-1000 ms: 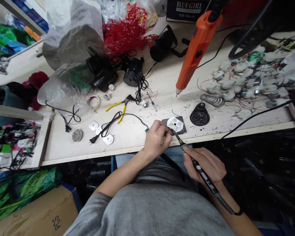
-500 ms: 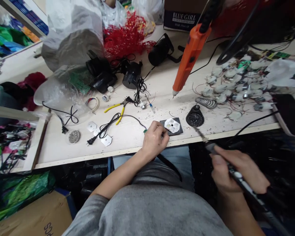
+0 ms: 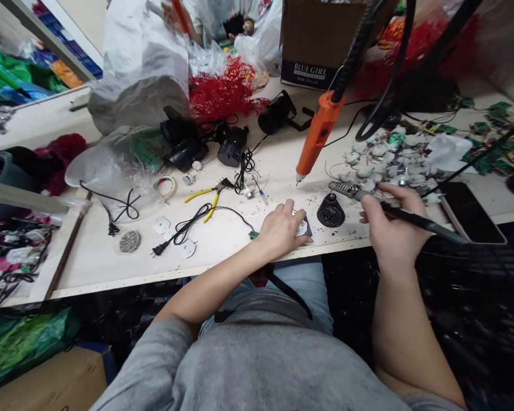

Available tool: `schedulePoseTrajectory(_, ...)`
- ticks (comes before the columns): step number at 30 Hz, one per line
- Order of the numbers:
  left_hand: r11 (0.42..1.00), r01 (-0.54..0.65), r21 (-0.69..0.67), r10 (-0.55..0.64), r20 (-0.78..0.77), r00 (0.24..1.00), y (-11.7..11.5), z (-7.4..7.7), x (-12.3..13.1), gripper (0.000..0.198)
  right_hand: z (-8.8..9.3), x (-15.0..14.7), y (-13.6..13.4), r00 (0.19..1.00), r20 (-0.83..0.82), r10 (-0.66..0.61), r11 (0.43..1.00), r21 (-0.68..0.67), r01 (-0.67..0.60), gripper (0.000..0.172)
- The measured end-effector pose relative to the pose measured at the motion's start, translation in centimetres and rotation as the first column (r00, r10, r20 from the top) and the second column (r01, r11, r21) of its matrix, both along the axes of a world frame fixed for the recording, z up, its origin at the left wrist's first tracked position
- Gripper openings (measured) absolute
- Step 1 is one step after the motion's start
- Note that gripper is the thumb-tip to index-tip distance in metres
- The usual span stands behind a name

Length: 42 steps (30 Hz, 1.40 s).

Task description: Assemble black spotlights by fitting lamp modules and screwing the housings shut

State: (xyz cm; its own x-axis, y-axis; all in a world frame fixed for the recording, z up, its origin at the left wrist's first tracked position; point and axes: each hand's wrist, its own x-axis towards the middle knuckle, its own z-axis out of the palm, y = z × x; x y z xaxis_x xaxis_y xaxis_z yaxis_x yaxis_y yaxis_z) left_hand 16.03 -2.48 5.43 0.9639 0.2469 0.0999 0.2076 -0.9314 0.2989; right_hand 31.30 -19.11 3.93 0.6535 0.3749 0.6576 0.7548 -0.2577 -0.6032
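Observation:
My left hand (image 3: 282, 229) lies over a white LED board (image 3: 302, 228) on a small dark pad (image 3: 309, 223), its fingers spread and covering most of both. In my right hand (image 3: 396, 228) is a soldering iron (image 3: 428, 225), its front end at the coil spring (image 3: 345, 189) of a soldering iron stand (image 3: 331, 212). How deep the tip sits in the coil cannot be made out. Just left of my left hand, a tiny green circuit board (image 3: 254, 234) hangs on the end of a black cord (image 3: 192, 224).
An orange electric screwdriver (image 3: 317, 137) hangs above the bench. Yellow-handled cutters (image 3: 214, 197), white plates (image 3: 186, 249) and black lamp housings (image 3: 232, 145) lie to the left. White motor-like parts (image 3: 381, 157) and a phone (image 3: 471, 212) are on the right. Another person's hand (image 3: 248, 25) shows behind.
My right hand has carried the soldering iron up from below the bench edge to the coil spring. My left hand has gone from closed fingers beside the LED board to spread over it.

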Motion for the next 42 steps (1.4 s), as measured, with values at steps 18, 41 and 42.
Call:
schedulePoseTrajectory(18, -0.209, 0.103, -0.972, 0.555, -0.031, 0.831, 5.8, -2.3, -8.1, 0.041, -3.7, -8.2, 5.2, 0.879, -0.124, 0.46, 0.823, -0.312, -0.475, 0.042)
schedulePoseTrajectory(41, 0.471, -0.015, -0.882, 0.375, 0.185, 0.908, 3.6, -1.5, -6.5, 0.023, -1.6, -13.9, 4.1, 0.95, -0.087, 0.301, 0.899, -0.307, -0.313, 0.016)
schedulePoseTrajectory(42, 0.511, -0.034, -0.859, 0.385, 0.193, 0.902, 3.3, -1.5, -6.3, 0.021, -1.7, -13.0, 3.9, 0.955, -0.078, 0.285, 0.905, -0.306, -0.295, 0.018)
